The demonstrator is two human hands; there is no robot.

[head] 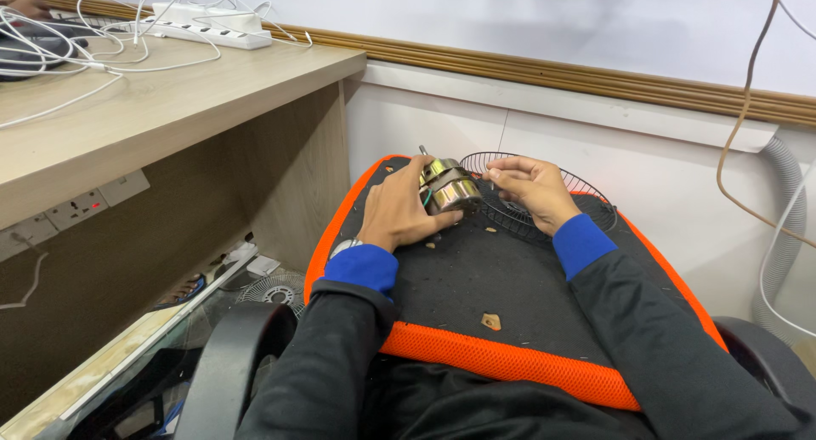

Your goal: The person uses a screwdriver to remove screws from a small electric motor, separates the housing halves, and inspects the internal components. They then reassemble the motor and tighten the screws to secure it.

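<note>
on the black seat pad (pixel 476 278) your left hand (pixel 399 215) has its fingers clamped round the metal fan motor (pixel 449 189); right hand (pixel 529 189) fingertips pinched together beside it over the wire fan guard (pixel 586 204); keep the motor steady, shaft up, work slowly.

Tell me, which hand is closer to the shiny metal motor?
Left. The left hand grips the motor; the right hand sits just beside it, over the wire fan guard.

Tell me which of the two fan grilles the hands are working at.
The dark wire grille on the chair seat, under the right hand; the white fan grille lies on the floor, untouched.
</note>
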